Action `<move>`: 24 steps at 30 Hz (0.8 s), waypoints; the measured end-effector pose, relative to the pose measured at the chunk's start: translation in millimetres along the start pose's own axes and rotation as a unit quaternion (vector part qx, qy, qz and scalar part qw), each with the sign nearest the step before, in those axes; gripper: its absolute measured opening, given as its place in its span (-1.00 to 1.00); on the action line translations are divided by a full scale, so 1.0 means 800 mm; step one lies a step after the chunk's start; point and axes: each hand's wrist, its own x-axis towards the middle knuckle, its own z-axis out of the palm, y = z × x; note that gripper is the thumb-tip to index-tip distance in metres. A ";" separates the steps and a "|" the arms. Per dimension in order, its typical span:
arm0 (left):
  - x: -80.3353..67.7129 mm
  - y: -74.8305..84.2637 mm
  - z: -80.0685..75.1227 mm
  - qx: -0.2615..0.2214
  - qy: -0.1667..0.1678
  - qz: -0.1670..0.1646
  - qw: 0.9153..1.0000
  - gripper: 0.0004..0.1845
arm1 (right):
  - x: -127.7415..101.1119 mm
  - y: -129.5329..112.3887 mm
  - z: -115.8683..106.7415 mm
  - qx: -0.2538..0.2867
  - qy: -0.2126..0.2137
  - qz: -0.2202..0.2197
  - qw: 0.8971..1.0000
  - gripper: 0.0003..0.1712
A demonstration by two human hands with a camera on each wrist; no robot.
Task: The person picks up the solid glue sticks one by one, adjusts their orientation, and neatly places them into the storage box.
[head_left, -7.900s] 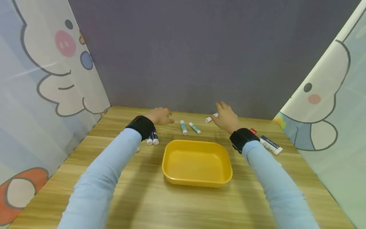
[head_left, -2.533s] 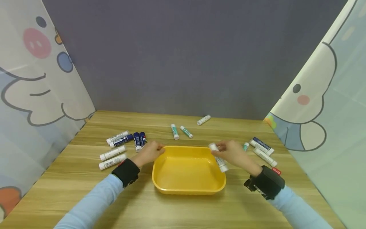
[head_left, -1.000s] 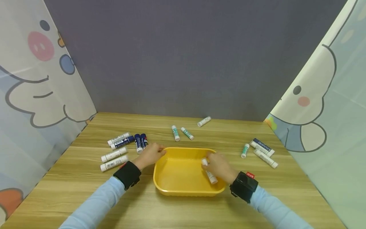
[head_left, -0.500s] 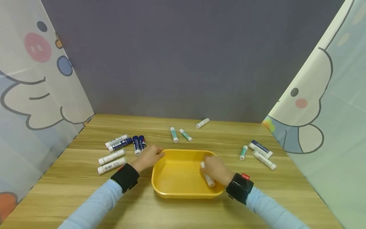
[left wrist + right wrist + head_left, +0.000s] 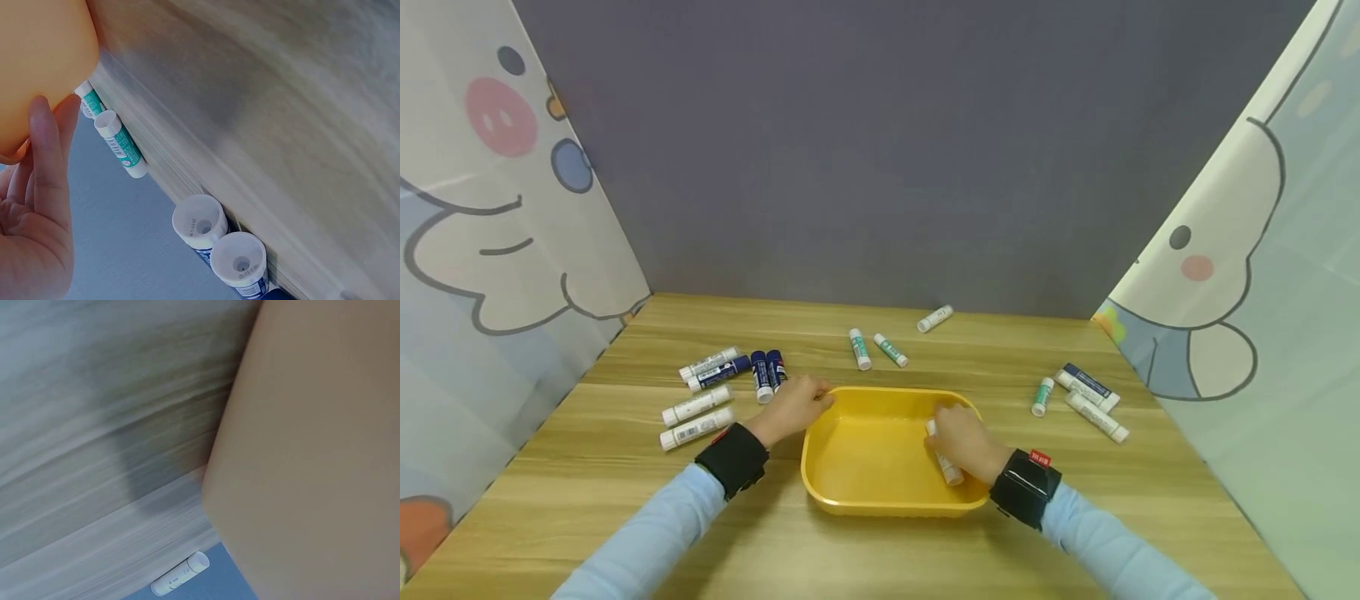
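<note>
A yellow plastic tray (image 5: pixel 880 467) lies on the wooden table. My left hand (image 5: pixel 790 410) pinches the tray's rim at its far left corner; the left wrist view shows this hand's fingers (image 5: pixel 47 144) against the outer wall. Inside the tray, at its right side, my right hand (image 5: pixel 966 442) holds a white glue stick (image 5: pixel 951 472), slanted along the right wall. Part of the stick is covered by the fingers. In the right wrist view the tray's wall (image 5: pixel 312 450) blocks the hand from sight.
Left of the tray lie several white and blue glue sticks (image 5: pixel 697 429). Small green-and-white glue sticks (image 5: pixel 860 350) and a white one (image 5: pixel 935 318) lie behind it. At right are a short green one (image 5: pixel 1042 397), a blue-and-white one (image 5: pixel 1086 383) and a white one (image 5: pixel 1096 417). A grey panel (image 5: pixel 880 150) stands behind.
Both hands came back from the table's far side. My right hand then lowered the white glue stick from over the tray's right rim into it. My left hand has stayed at the rim since.
</note>
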 end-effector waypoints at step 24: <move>0.001 -0.002 0.001 0.001 -0.001 -0.002 1.000 -0.75 | -0.003 -0.002 -0.006 0.004 0.003 -0.009 1.000 -0.68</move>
